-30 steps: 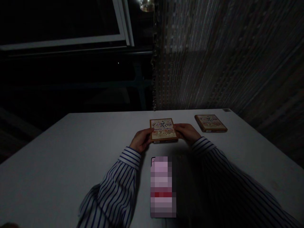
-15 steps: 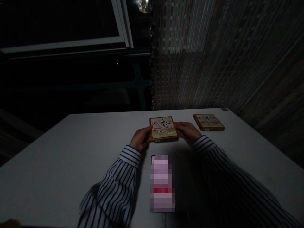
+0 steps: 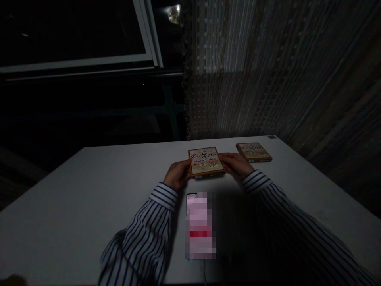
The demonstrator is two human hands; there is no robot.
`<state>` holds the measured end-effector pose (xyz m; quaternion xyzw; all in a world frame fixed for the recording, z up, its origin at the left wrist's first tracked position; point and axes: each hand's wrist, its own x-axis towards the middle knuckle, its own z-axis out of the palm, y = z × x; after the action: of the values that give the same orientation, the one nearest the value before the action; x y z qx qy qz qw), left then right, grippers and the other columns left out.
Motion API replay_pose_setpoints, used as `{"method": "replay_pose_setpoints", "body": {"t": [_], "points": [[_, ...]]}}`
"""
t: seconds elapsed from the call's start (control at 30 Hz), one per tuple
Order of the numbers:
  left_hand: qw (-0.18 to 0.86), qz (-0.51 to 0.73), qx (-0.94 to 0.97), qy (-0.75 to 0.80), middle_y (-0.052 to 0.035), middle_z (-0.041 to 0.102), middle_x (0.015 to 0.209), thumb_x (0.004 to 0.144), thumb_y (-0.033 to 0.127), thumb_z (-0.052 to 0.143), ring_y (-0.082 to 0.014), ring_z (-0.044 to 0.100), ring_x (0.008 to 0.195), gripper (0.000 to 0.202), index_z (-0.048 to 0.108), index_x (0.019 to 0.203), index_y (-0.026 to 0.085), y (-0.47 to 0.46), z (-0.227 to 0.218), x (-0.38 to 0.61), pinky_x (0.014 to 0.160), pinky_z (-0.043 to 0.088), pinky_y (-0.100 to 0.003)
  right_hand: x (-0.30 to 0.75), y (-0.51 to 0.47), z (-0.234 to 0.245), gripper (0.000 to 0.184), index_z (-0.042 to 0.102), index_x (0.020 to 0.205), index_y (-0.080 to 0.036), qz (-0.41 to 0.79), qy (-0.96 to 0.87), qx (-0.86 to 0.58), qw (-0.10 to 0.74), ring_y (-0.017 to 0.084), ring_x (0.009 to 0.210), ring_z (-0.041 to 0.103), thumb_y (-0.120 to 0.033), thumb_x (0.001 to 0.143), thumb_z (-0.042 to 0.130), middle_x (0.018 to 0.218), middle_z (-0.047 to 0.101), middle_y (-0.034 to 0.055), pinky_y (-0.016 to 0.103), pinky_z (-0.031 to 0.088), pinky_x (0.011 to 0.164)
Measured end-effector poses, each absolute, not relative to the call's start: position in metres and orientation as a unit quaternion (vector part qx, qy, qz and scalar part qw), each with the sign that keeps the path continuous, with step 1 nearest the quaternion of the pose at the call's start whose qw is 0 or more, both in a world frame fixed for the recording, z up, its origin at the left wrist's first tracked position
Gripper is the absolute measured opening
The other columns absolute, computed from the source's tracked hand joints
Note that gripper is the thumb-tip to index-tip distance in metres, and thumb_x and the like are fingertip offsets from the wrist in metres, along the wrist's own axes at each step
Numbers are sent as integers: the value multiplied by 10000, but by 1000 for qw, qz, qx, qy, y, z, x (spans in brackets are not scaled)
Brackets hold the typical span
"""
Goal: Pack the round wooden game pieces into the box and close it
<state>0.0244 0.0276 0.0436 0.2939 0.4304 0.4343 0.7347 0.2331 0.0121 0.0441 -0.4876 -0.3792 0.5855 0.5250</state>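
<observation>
Between my two hands is a flat, square Chinese chess box (image 3: 206, 162) with a tan printed lid and brown edges. My left hand (image 3: 178, 174) is closed on its left side, the fingertips partly hidden behind the box. On the right side my right hand (image 3: 236, 163) grips the edge. The box is tilted a little toward me; I cannot tell whether its underside touches the white table (image 3: 119, 198). Nearer to me, between my forearms, lies a lit phone (image 3: 200, 226) whose screen is blurred out by coarse squares.
A second Chinese chess box (image 3: 254, 152) lies at the table's back right. Behind it hangs a string curtain (image 3: 226, 87). A cable (image 3: 204, 272) runs from the phone's lower end to the front edge. A window frame (image 3: 149, 39) stands at the upper left; the room is dim.
My view has turned slightly, so the second box, the phone and the curtain appear shifted left. Both hands keep hold of the first box, which stays almost in the same place before me.
</observation>
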Motion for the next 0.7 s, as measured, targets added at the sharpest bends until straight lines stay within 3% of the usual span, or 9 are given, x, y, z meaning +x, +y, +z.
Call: {"method": "replay_pose_setpoints", "body": {"t": [0.2,0.7], "points": [[728,423,322,433,-168,671,865,779,155,556,-188,660,707,191,611,916,33,19,55,34,598,551,-255,241,4,50,91,577,799,-136,546,-364,-528,538,136,665,634,-119,711,591,735,680,56,246,537,636],[733,416,342,415,-177,669,867,790,145,543,-192,658,746,159,615,864,23,6,63,58,681,551,-274,262,-25,68,116,590,834,-120,578,-344,-495,550,121,688,639,-68,760,518,745,683,47,278,512,754]]}}
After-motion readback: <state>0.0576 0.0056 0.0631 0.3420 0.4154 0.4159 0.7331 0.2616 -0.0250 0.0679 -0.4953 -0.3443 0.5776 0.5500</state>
